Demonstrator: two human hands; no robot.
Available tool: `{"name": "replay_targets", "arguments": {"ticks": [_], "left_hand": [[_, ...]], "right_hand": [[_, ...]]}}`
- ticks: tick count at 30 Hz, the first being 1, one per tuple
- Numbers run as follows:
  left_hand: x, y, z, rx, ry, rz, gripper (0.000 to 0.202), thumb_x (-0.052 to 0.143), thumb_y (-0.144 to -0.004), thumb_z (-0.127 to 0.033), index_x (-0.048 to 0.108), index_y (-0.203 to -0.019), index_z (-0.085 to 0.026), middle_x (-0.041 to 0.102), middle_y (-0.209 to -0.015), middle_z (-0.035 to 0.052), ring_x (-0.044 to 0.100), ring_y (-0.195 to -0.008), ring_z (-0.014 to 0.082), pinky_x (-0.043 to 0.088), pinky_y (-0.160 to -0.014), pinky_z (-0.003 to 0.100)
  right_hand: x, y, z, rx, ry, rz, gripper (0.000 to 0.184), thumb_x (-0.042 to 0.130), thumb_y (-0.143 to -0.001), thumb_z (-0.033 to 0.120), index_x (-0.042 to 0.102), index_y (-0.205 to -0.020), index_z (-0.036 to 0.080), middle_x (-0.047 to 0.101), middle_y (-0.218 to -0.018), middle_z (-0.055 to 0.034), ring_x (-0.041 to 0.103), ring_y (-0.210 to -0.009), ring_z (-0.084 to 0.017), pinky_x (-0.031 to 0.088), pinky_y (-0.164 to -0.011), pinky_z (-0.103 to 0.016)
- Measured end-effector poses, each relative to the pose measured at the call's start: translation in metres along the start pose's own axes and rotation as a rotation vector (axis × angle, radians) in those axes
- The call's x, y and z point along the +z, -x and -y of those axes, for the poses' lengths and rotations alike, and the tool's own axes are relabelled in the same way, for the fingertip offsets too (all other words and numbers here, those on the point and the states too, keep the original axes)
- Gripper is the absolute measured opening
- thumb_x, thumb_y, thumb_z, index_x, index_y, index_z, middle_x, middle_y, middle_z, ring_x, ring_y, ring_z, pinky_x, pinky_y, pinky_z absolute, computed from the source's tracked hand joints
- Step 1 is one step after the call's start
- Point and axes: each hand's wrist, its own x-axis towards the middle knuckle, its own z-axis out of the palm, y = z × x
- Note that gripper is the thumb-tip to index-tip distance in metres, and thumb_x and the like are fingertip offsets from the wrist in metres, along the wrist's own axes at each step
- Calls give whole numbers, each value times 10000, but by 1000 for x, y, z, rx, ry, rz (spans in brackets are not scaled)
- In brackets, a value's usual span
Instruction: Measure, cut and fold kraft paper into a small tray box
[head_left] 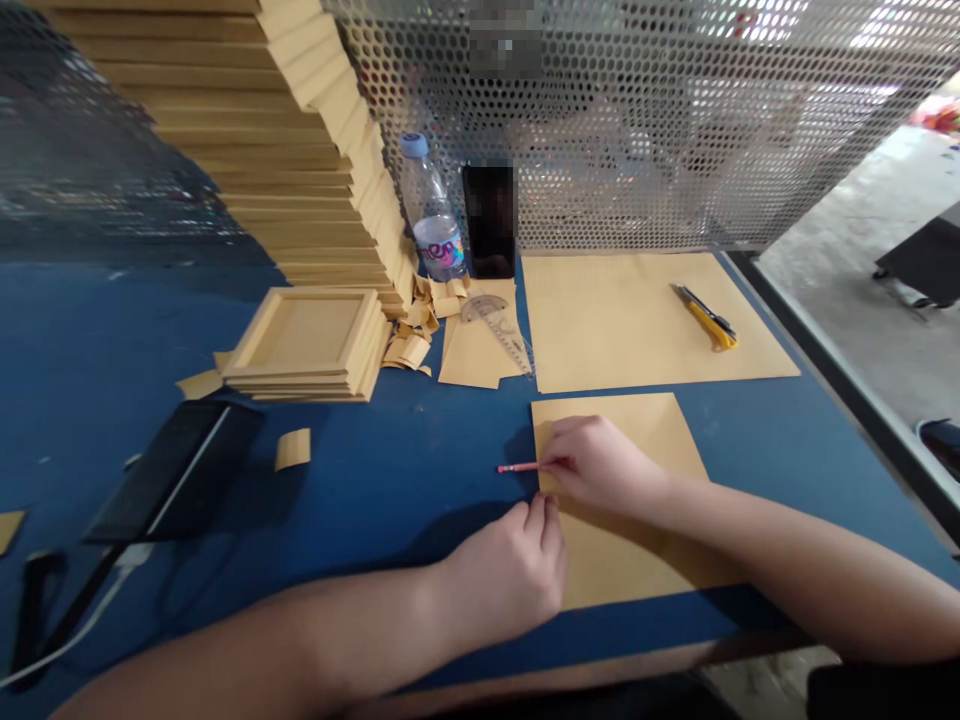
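Observation:
A tan cardboard sheet [637, 565] lies flat near the front edge of the blue table. My right hand [604, 460] rests over its upper left part, fingers closed around a thin pink pencil [519, 467]. The pencil's blunt end sticks out to the left, past the sheet's edge; its other end is hidden by my fingers. Just below, my left hand [514, 565] is at the sheet's left edge, its fingers bent together and gripping that edge. The two hands are close together, with the left fingertips slightly nearer to me.
Behind lies a larger cardboard sheet [600, 320] with a yellow utility knife [709, 318]. A clear protractor ruler [499, 330], cardboard scraps [409, 345], a bottle [435, 220] and a phone [491, 220] stand nearby. Left are shallow cardboard trays [300, 335], a tall stack [300, 150] and a black device [180, 470].

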Motion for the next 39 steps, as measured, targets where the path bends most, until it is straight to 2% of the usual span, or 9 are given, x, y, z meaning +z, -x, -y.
{"name": "replay_targets", "arguments": {"ticks": [7, 10, 14, 17, 21, 24, 29, 33, 39], "left_hand": [[0, 0, 0, -2, 19, 1, 210, 582, -918, -122, 766, -957, -29, 802, -1036, 247, 796, -947, 339, 602, -740, 386], [0, 0, 2, 0, 28, 0, 213, 574, -923, -115, 763, -959, -25, 799, -1042, 251, 794, -950, 341, 593, -739, 386], [0, 1, 2, -2, 49, -3, 198, 581, -924, -110, 753, -958, -18, 792, -1047, 266, 788, -954, 351, 585, -739, 392], [-1, 0, 6, -9, 89, -4, 185, 572, -919, -96, 743, -952, -33, 789, -1038, 251, 776, -946, 331, 582, -740, 385], [4, -2, 22, -43, 211, 14, 156, 585, -960, -181, 695, -855, -143, 749, -850, 101, 710, -765, 224, 550, -638, 333], [13, -2, 45, -109, 303, 14, 204, 585, -1004, -322, 691, -912, -174, 746, -928, 75, 714, -862, 206, 597, -771, 342], [31, 5, 76, -338, 325, 28, 342, 635, -983, -327, 669, -1239, -103, 694, -1328, 218, 669, -1242, 355, 575, -1029, 535], [35, 8, 81, -397, 361, 86, 433, 668, -960, -376, 645, -1299, -106, 644, -1423, 236, 620, -1333, 392, 553, -1073, 587], [35, 8, 78, -420, 413, 147, 423, 648, -970, -370, 618, -1323, -139, 568, -1536, 222, 551, -1427, 375, 498, -1145, 600]], "right_hand": [[-6, -28, -17, 54, 104, -43, 208, 649, -903, 40, 765, -785, 166, 709, -777, -23, 643, -744, -144, 531, -715, -276], [-12, -45, -29, 83, 161, -39, 110, 692, -996, 218, 726, -909, 158, 711, -880, -13, 674, -808, -149, 588, -788, -320], [-15, -62, -42, 89, 197, -30, 253, 667, -1041, 397, 692, -1138, 165, 718, -1107, -56, 705, -928, -171, 625, -844, -365], [-13, -63, -44, 75, 202, -48, 246, 666, -1042, 391, 693, -1129, 163, 720, -1095, -53, 704, -920, -169, 626, -842, -366], [-15, -57, -41, 45, 204, -102, 83, 697, -998, 210, 746, -944, 171, 732, -932, -20, 695, -841, -144, 591, -818, -302], [-33, -55, -50, 37, 225, -159, 124, 696, -960, 132, 794, -938, 203, 753, -942, -20, 702, -841, -133, 558, -809, -247], [-86, -51, -105, 240, 391, -344, 132, 639, -995, 167, 762, -950, 151, 742, -1027, -95, 699, -970, -218, 566, -909, -379], [-116, -41, -154, 371, 468, -343, 270, 673, -1033, 394, 688, -1188, 173, 704, -1203, -76, 697, -1048, -210, 607, -941, -430], [-153, -15, -204, 510, 518, -467, 327, 628, -1059, 405, 651, -1306, 193, 658, -1335, -102, 678, -1146, -236, 603, -979, -458]]}}
